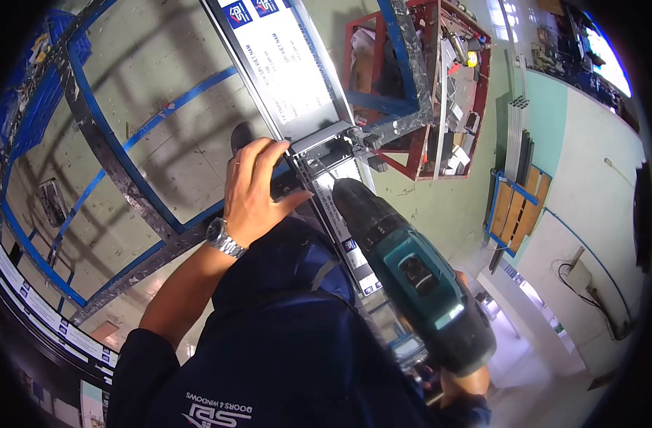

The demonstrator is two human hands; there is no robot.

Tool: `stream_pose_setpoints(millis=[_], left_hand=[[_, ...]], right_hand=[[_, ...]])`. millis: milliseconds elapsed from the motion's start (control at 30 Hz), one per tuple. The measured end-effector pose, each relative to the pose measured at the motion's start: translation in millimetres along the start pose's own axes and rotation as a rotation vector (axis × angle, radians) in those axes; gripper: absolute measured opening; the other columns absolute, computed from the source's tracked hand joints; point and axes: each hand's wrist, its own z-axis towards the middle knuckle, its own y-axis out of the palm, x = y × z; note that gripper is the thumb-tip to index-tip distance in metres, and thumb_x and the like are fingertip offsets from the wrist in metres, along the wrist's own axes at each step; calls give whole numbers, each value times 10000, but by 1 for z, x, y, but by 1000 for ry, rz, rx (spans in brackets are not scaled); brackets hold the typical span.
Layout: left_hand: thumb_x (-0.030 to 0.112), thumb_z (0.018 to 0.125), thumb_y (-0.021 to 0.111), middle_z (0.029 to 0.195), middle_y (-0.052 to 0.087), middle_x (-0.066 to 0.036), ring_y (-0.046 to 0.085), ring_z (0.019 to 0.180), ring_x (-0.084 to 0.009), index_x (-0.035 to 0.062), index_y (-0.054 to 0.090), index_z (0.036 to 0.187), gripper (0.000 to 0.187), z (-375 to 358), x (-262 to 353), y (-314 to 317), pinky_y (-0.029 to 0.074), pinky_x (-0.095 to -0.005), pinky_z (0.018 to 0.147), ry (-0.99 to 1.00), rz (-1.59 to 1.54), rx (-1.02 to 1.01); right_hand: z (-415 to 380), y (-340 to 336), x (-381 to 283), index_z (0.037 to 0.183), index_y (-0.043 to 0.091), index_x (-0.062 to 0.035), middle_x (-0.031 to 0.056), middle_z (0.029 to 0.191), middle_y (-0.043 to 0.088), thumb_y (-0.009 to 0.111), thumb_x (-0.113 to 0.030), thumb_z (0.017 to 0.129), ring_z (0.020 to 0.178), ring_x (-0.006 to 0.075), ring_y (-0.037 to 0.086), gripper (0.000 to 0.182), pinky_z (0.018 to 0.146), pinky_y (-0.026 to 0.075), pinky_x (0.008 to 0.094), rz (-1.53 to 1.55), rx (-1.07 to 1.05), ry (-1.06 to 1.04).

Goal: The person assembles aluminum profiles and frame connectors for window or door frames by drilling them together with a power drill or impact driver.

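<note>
My left hand (253,187), with a steel watch (225,237) on its wrist, lies over the left edge of an aluminium frame (319,134). Its fingertips press at the corner and the thumb reaches to the lower profile. Printed protective film (287,75) covers the frame's face. A teal and black cordless drill (419,274) points up and left, its bit close over the profile joint. My right hand (466,383) is wrapped round the drill's handle, mostly hidden beneath the tool. Black clamp-like pieces (367,143) sit at the joint's right side.
A blue-edged metal work stand (115,167) supports the frame. Beyond it stands a red rack (440,89) of boxes and tools. Long profiles (517,135) lean by the right wall, near a wooden slatted panel (520,207). More wrapped profiles (51,317) lie at left.
</note>
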Motion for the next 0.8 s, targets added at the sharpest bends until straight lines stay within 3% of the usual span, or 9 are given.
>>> stream_pose_setpoints(millis=[167,267,400,467,600,667,800], left_hand=[[153,663,914,1266,561,-164,579,1163,-385,101,609,1297,706,-3,-1,16,501,-464,979,-45,19,-20],[248,724,889,1175,585,-153,610,1049,-373,120,629,1252,602,1,2,17,520,-468,889,-32,-11,24],[149,703,874,1155,596,-147,625,1020,-361,105,622,1246,601,0,3,20,533,-450,873,-69,-62,21],[56,669,861,1167,606,-134,646,1010,-334,86,615,1248,630,0,3,20,551,-413,863,-78,-76,13],[53,683,852,1111,621,-135,650,990,-332,67,617,1235,600,2,3,19,551,-414,860,-78,-99,3],[54,687,851,1084,626,-135,651,986,-332,59,620,1227,588,2,3,19,551,-413,855,-82,-106,-2],[84,691,854,1046,621,-132,640,955,-336,64,622,1216,574,2,3,19,544,-418,831,-53,-109,22]], right_hand=[[5,-3,-7,1216,688,-49,116,1108,693,816,-173,855,980,278,694,403,855,544,348,-160,-98,74],[5,2,10,1260,695,-81,100,1144,696,815,-150,834,1022,287,678,448,888,537,361,-319,-187,-21],[11,6,15,1285,711,-134,86,1225,697,814,-156,816,1075,275,668,480,927,542,362,-212,-218,93],[11,7,17,1284,712,-133,88,1226,699,819,-164,814,1068,273,673,483,923,549,360,-263,-177,8],[10,6,16,1278,713,-110,91,1206,708,837,-156,803,1059,270,687,494,916,559,351,-501,-43,-256],[13,7,15,1280,708,-93,102,1203,709,844,-141,796,1064,273,691,505,922,558,346,-433,-39,-254],[29,4,-15,1284,687,-54,139,1186,708,850,-126,787,1064,297,692,528,908,557,348,-65,-53,-38]])
